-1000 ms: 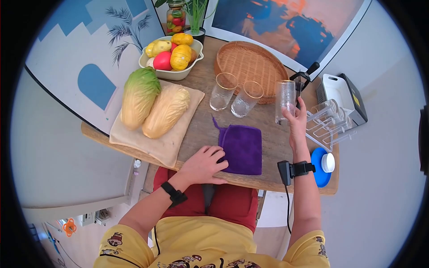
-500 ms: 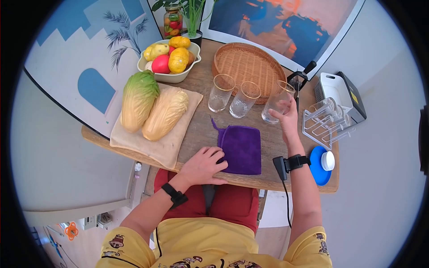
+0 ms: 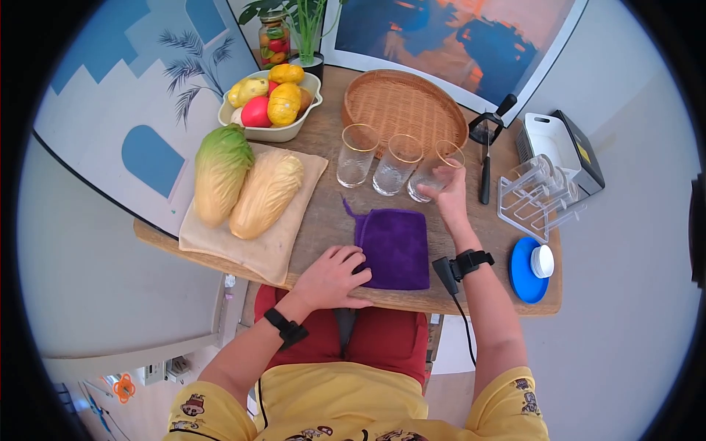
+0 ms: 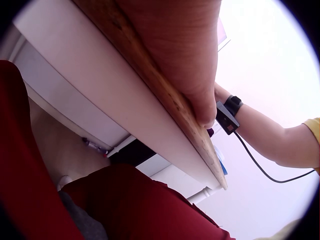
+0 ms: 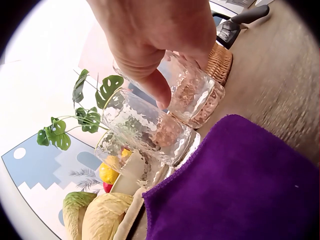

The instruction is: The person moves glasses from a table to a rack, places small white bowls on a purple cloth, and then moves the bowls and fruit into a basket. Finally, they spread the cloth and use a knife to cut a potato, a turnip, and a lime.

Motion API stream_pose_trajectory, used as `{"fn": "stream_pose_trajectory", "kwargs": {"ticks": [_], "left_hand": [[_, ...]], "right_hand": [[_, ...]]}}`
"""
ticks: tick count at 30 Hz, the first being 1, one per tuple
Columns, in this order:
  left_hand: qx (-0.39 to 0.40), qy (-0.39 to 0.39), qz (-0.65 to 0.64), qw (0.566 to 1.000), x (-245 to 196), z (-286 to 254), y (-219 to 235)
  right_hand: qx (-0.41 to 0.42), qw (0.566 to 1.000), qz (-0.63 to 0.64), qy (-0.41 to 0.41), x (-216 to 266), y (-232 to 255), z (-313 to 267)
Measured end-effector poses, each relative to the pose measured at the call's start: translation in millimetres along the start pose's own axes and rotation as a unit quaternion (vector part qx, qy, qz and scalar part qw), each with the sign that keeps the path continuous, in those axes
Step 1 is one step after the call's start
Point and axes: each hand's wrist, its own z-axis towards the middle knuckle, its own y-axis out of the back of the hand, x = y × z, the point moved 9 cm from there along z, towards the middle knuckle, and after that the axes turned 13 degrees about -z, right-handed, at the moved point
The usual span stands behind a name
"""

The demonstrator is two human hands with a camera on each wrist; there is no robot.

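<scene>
My right hand (image 3: 447,198) grips a clear, gold-rimmed drinking glass (image 3: 428,178), thumb on the near side; in the right wrist view the thumb and fingers wrap that glass (image 5: 192,92). To its left stand two matching upright glasses, a middle glass (image 3: 393,173) and a left glass (image 3: 356,165), in a row with it. My left hand (image 3: 331,278) rests at the table's front edge, its relaxed fingers touching the left side of a folded purple cloth (image 3: 393,250). In the left wrist view only part of the left hand (image 4: 180,55) shows, over the wooden edge.
Behind the glasses lies a round wicker tray (image 3: 397,103). Two cabbages sit on a beige cushion (image 3: 294,242) at left, near a fruit bowl (image 3: 294,132). At right are a black-handled knife (image 3: 485,180), a glass rack (image 3: 523,226) and a blue plate (image 3: 520,275).
My right hand has carried the glass leftward to the other two, setting it beside them; it was tilted midway. My left hand has stayed by the purple cloth.
</scene>
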Motion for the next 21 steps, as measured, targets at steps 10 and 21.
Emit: {"fn": "stream_pose_trajectory", "kwargs": {"ticks": [10, 21], "left_hand": [[0.021, 0.009, 0.013, 1.000, -1.7, 3.5, -3.5], [0.007, -0.001, 0.032, 0.999, -4.6, 4.9, -2.7]], "right_hand": [[0.010, 0.997, -0.053, 0.061, -7.3, -15.9, -3.4], [-0.175, 0.937, -0.247, 0.174, 81.0, 137.7, -0.3]]}}
